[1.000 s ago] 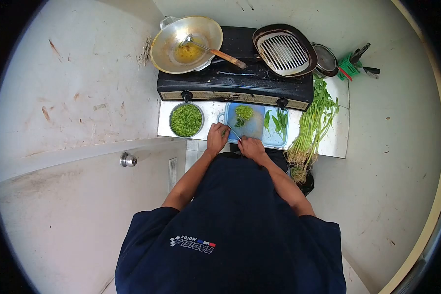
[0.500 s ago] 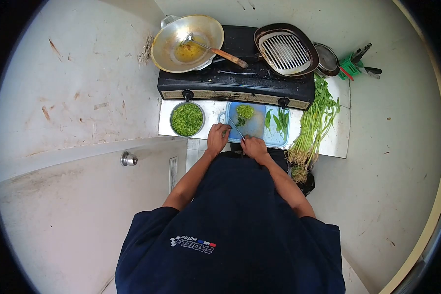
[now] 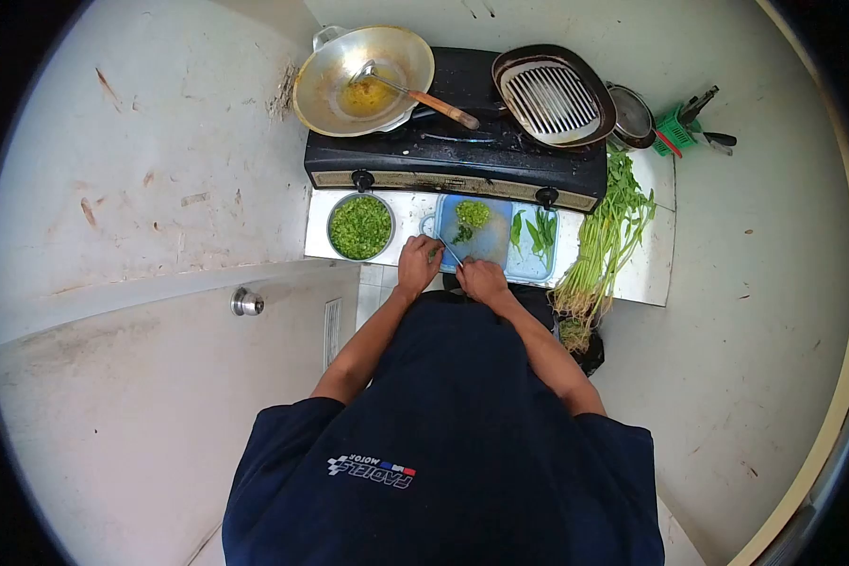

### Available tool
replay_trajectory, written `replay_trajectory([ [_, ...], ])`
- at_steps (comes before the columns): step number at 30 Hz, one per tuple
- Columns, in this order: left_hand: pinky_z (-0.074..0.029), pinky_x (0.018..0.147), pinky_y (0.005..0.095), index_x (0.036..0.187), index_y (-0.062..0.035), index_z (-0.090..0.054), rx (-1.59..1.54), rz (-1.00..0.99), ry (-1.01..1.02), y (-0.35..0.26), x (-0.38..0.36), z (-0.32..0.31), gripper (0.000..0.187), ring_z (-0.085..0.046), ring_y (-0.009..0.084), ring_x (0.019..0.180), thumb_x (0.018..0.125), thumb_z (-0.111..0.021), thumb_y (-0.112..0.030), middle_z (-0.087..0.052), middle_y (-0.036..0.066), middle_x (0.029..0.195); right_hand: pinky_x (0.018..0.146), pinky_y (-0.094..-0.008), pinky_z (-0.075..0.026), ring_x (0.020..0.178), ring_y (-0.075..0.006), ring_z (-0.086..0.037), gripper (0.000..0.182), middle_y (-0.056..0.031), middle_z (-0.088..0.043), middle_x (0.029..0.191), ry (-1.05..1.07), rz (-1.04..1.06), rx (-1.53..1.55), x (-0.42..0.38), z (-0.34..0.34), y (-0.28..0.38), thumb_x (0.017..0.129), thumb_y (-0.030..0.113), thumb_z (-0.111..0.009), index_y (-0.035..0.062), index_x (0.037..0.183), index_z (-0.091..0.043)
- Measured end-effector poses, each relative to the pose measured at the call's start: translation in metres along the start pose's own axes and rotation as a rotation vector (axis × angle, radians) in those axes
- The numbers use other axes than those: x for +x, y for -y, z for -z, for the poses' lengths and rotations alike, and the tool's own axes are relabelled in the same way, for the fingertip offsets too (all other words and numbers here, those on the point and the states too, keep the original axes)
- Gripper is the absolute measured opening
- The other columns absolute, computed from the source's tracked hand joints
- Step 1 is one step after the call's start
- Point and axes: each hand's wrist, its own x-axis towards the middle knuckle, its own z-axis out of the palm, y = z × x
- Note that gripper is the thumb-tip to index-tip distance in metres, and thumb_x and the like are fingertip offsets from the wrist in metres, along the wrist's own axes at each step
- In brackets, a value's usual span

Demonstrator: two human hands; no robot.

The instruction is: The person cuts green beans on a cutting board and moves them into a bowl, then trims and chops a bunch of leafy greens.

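Observation:
My right hand (image 3: 484, 280) is closed round the handle of a knife (image 3: 451, 252), whose blade points up and left over the blue cutting board (image 3: 490, 243). Beside the blade, at the board's left edge, my left hand (image 3: 420, 265) is closed on a bit of green vegetable, mostly hidden by the fingers. On the board lie a pile of chopped greens (image 3: 473, 214), a small darker heap (image 3: 463, 233) and some long green leaves (image 3: 541, 232). A round bowl of chopped greens (image 3: 360, 227) stands left of the board.
Behind the board is a black stove (image 3: 457, 156) bearing a wok (image 3: 363, 82) with a wooden-handled ladle and a grill pan (image 3: 553, 95). Leafy stalks with roots (image 3: 606, 236) hang over the counter's front edge at the right. A green utensil basket (image 3: 674, 130) is farther back.
My right hand and the knife have shifted slightly left, toward my left hand. My left hand has barely moved.

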Motion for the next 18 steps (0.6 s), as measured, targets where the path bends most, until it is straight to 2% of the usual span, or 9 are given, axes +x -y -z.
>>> replay_trajectory([
  [12,-0.05,0.085,0.0427,0.098,-0.008,-0.076,-0.002,-0.06,0.075,0.0,0.003,-0.002,0.011,-0.06,0.0318,0.092,0.088,-0.071,-0.007,-0.068,0.009,0.095,0.074,-0.0549,-0.057,0.076,-0.0464,-0.071,0.044,-0.0267,-0.071,0.077,0.042,-0.121,0.029,-0.01,0.01,-0.012,0.104,0.039,-0.05,-0.0003,0.097,-0.068],
  [18,-0.049,0.084,0.0434,0.096,-0.0084,-0.076,-0.008,0.024,0.038,-0.005,0.007,-0.006,0.009,-0.059,0.0324,0.091,0.088,-0.072,-0.01,-0.067,0.01,0.092,0.073,-0.0562,-0.057,0.075,-0.0471,-0.071,0.045,-0.0271,-0.07,0.076,0.044,-0.093,0.054,-0.012,0.014,-0.011,0.104,0.041,-0.051,-0.0003,0.096,-0.067],
])
